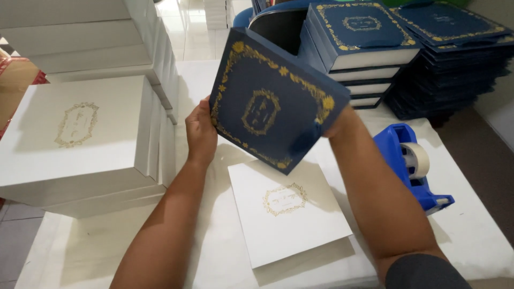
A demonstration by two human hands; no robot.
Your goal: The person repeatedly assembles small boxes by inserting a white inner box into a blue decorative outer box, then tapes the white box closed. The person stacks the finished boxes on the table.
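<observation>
- Your left hand (pixel 201 134) grips the left edge of the dark blue square box with gold floral trim (pixel 270 104), thumb on the face. You're holding it tilted up in the middle of the frame, off the table.
- Your right hand (pixel 334 122) is tucked behind the box's right edge, so honestly I can't tell how it's closed, only that it seems to be supporting that side. A small blue tassel (pixel 305 140) hangs off the lower right of the box.
- Directly below, centre-bottom, a flat white square card sleeve with a gold emblem (pixel 286 211) lies on the white table (pixel 482 235).
- A blue tape dispenser with a cream tape roll (pixel 413 166) sits just right of your right forearm. My guess is a wide elbow swing could knock it off the edge.
- Stacks of white boxes (pixel 80 139) on the left, stacks of blue boxes (pixel 364 48) in the upper right.
- The risk I see: that one-edge grip is thin, so the box could slip down and dent the sleeve.
</observation>
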